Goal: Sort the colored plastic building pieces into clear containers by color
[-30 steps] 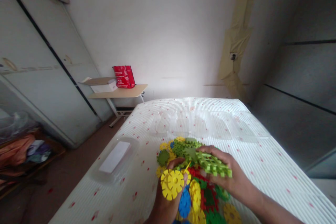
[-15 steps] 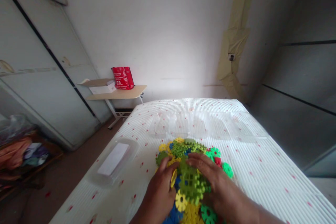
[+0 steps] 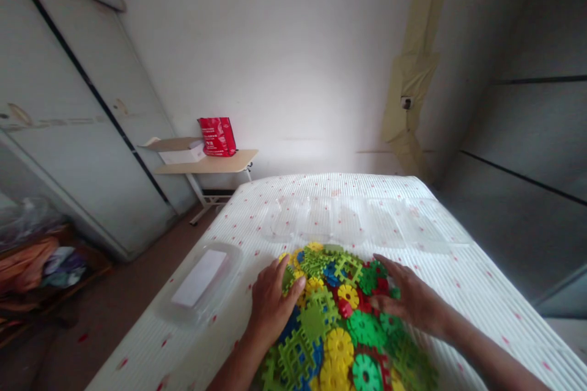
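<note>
A heap of flat plastic toy pieces (image 3: 342, 324), gear-shaped discs and notched squares in yellow, green, blue and red, lies on the white bed sheet with red spots (image 3: 257, 226). My left hand (image 3: 270, 302) rests on the heap's left edge with its fingers stretched over the pieces. My right hand (image 3: 406, 299) lies flat against the heap's right side, fingers extended toward the pieces. Neither hand grips a piece.
A clear plastic lid with a white label (image 3: 199, 281) lies left of the heap. A clear compartment tray (image 3: 348, 223) sits beyond it. A small wooden table (image 3: 206, 163) with a red bag (image 3: 216, 135) and a box stands by the wall.
Both hands let go of the yellow disc and the green assembly. They moved apart to the heap's two sides, and the pieces now lie spread wider toward me.
</note>
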The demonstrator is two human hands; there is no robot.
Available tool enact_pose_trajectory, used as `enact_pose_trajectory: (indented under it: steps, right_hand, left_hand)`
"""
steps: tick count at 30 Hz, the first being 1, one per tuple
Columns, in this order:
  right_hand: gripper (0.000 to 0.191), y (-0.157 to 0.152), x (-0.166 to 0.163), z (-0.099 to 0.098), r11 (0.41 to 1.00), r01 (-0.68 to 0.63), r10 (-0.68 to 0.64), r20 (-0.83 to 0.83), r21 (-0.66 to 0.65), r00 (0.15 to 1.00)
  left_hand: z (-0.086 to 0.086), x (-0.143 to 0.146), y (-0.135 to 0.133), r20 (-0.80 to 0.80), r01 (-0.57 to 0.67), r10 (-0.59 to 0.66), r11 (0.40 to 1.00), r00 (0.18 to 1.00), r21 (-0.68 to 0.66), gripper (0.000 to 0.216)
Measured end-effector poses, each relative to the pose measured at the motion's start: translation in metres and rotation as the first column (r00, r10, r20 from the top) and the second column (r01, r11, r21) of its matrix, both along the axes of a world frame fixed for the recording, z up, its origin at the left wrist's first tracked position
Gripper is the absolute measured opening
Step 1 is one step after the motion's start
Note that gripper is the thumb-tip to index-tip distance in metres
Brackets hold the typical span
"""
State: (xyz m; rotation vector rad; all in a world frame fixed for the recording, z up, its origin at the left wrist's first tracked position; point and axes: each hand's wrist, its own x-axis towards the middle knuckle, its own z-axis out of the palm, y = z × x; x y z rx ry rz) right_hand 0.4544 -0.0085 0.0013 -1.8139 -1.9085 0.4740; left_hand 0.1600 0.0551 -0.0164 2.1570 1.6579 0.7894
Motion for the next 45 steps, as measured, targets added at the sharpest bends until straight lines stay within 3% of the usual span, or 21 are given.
enact_pose_trajectory:
  steps: [3,8,15,19,23,27,30,33,40,43,45]
  right_hand:
    - [0.083,0.004,-0.019,-0.004,0.999,-0.021,0.019,-0.055,-0.031,0.998]
    - [0.088,0.006,-0.057,0.006,0.996,-0.083,0.075,-0.176,-0.036,0.981]
    - [0.091,0.005,-0.069,0.006,0.992,-0.116,0.083,-0.432,-0.05,0.898]
    - [0.084,0.001,-0.076,0.008,0.985,-0.173,0.115,-0.657,-0.024,0.745]
    - [0.087,-0.001,-0.082,0.013,0.975,-0.223,0.142,-0.772,0.0,0.62]
    - [0.088,-0.002,-0.08,0.026,0.978,-0.207,0.165,-0.701,0.026,0.694]
    - [0.086,-0.002,-0.076,0.04,0.968,-0.249,0.215,-0.642,0.039,0.736]
    - [0.084,-0.002,-0.074,0.051,0.962,-0.267,0.245,-0.617,0.058,0.748]
    - [0.079,-0.009,-0.076,0.068,0.961,-0.252,0.266,-0.618,0.112,0.74]
    - [0.081,-0.012,-0.081,0.072,0.955,-0.261,0.295,-0.555,0.142,0.778]
    - [0.083,-0.014,-0.086,0.072,0.95,-0.277,0.312,-0.517,0.145,0.797]
  left_hand:
    - [-0.001,0.012,-0.005,0.084,0.072,-0.068,0.997,0.994,-0.041,0.055]
    - [0.005,0.03,-0.015,0.193,0.136,-0.105,0.979,0.975,-0.153,0.073]
    - [0.013,0.036,-0.023,0.442,0.266,-0.139,0.934,0.886,-0.239,0.075]
    - [0.014,0.036,-0.024,0.675,0.374,-0.108,0.89,0.73,-0.262,0.075]
    - [0.017,0.038,-0.026,0.879,0.513,0.063,0.791,0.473,-0.333,0.086]
    - [0.027,0.044,-0.031,0.95,0.602,0.211,0.737,0.229,-0.308,0.085]
    - [0.035,0.046,-0.033,0.966,0.618,0.224,0.743,0.131,-0.256,0.066]
    - [0.037,0.044,-0.032,0.964,0.61,0.232,0.748,0.131,-0.262,0.049]
    - [0.03,0.04,-0.031,0.962,0.505,0.179,0.823,0.204,-0.261,0.043]
    - [0.024,0.039,-0.031,0.943,0.39,0.228,0.867,0.24,-0.309,0.037]
    - [0.02,0.038,-0.031,0.935,0.34,0.277,0.877,0.22,-0.34,0.038]
